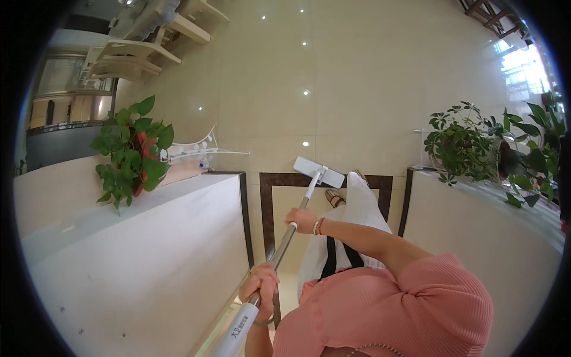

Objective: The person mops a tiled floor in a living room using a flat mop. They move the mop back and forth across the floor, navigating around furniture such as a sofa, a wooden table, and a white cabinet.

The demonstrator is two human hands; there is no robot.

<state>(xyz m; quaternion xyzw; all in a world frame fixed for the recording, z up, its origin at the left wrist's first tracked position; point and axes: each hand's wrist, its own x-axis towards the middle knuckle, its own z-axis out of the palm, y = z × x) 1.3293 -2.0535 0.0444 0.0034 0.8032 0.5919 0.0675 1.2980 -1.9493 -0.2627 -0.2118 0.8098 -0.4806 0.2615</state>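
The scene is evenly and brightly lit. Small ceiling lights are mirrored as white dots on the glossy floor (357, 77), and daylight is blown out at a window (523, 71) in the upper right. Shadows are kept faint. Straight edges are bent toward the black circular rim, where detail is softened.

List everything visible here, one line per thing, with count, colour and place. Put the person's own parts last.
mop: one, white flat head on a silver pole, head on the floor ahead of the feet
floor: one, glossy cream tile with a dark brown border strip
left wall: one, white, low, at left
right wall: one, white, low, at right
left plant: one, green leaves with red, on the left wall
right plants: several, green, on the right wall
chairs: a few, cream, top left
shoes: brown, under the white skirt
left hand: one, gripping the pole low
right hand: one, gripping the pole higher, bracelets at the wrist
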